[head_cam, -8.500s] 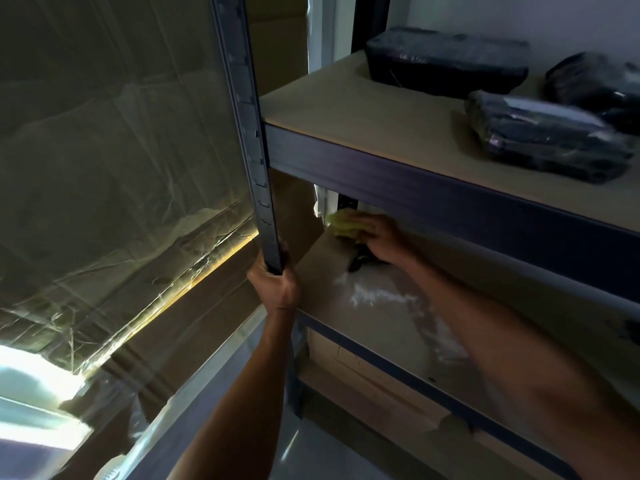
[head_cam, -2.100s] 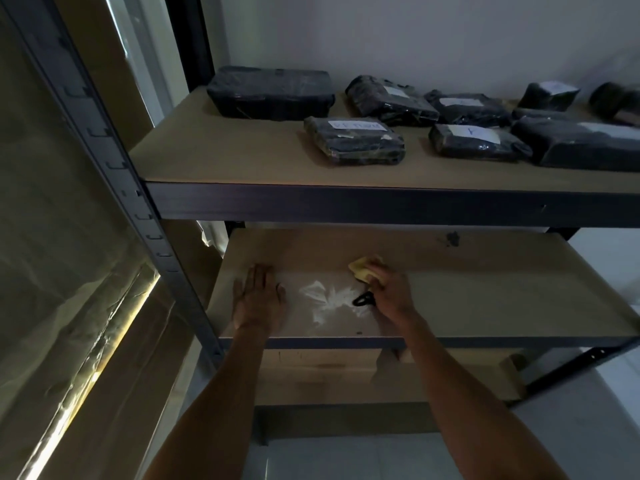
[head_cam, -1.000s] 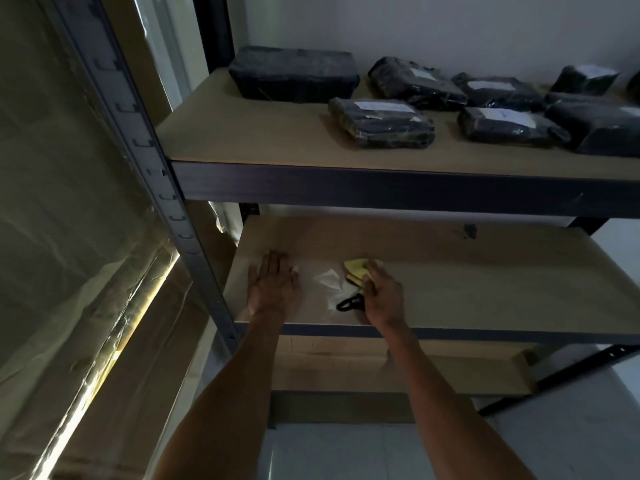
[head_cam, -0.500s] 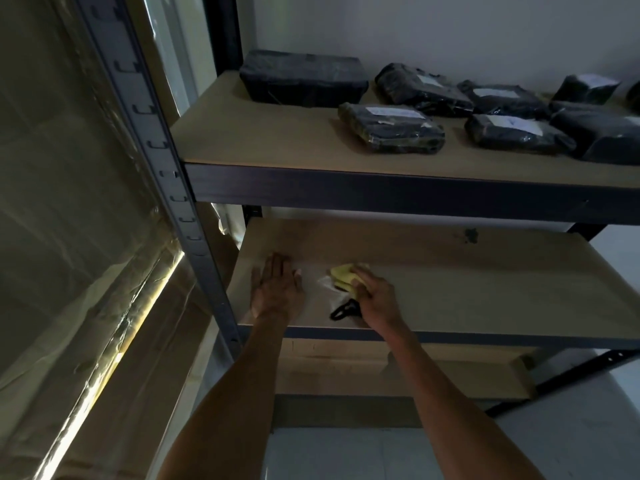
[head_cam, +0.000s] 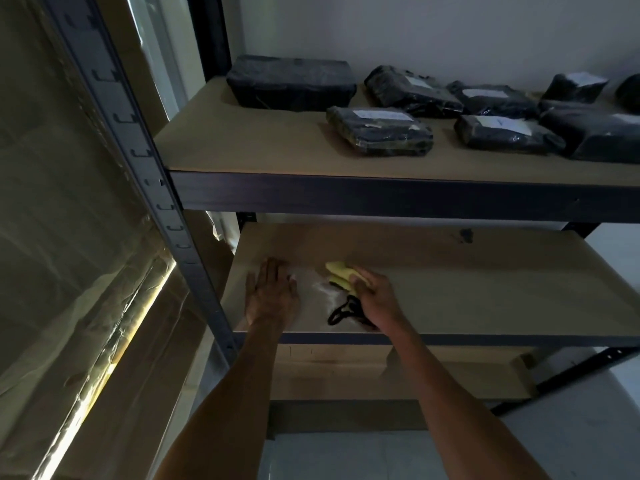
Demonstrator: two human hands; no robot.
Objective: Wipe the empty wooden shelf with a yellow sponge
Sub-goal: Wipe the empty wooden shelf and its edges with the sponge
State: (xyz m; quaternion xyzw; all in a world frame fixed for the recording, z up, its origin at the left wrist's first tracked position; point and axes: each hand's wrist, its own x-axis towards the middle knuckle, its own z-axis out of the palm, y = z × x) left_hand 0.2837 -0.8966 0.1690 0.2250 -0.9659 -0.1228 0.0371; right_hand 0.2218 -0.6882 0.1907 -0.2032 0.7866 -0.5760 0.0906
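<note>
right hand (head_cam: 375, 299) grips a crumpled yellow sponge (head_cam: 341, 274) against the bare light-brown wooden shelf board (head_cam: 485, 289). left hand (head_cam: 272, 296) rests flat beside it, fingers straight.

yellow sponge (head_cam: 337, 271): part hidden under right hand (head_cam: 375, 299) | parcel labels (head_cam: 381, 115): unreadable | rightmost parcel (head_cam: 629, 90): cropped

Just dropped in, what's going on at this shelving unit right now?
A person is wiping the lower wooden shelf. The right hand grips a yellow sponge pressed on the board near its left front, with a black strap looped beside that hand. The left hand rests flat on the shelf next to it. A whitish smear lies between the hands. The upper shelf holds black wrapped packages.
</note>
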